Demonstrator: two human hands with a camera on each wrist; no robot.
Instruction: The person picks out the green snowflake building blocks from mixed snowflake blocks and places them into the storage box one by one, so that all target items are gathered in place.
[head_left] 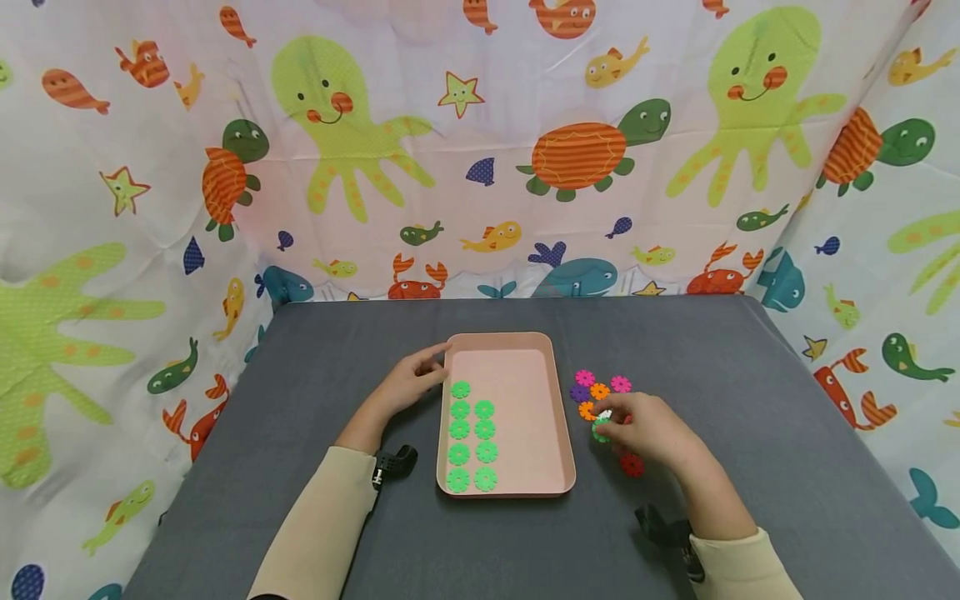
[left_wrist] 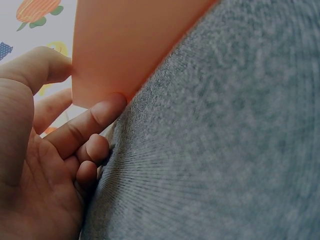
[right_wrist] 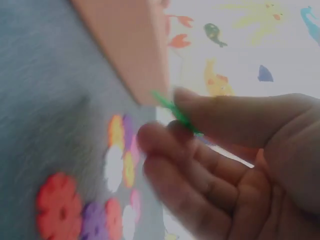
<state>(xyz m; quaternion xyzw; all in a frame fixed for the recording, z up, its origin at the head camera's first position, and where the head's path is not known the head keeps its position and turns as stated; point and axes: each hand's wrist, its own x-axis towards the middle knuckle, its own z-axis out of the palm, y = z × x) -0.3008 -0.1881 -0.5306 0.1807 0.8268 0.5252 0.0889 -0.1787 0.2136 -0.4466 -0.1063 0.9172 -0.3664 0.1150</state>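
Note:
A shallow pink tray (head_left: 525,417) lies on the table, with two columns of green notched discs (head_left: 459,429) along its left side. At the tray's far left corner, my left hand (head_left: 408,382) rests its fingertips against the rim and outer wall. In the left wrist view, the thumb (left_wrist: 52,67) touches the tray's edge and another fingertip lies low on its wall. My right hand (head_left: 647,429), to the right of the tray, pinches a green notched disc (right_wrist: 172,110) between thumb and fingers. Under and beyond it lie loose notched discs, partly hidden by the hand.
The loose discs include pink (head_left: 584,377), purple (head_left: 579,393), orange (head_left: 599,391) and red (head_left: 632,465) ones, plus white. Grey cloth (head_left: 360,533) covers the table. A curtain (head_left: 465,183) printed with sea animals stands behind and at both sides.

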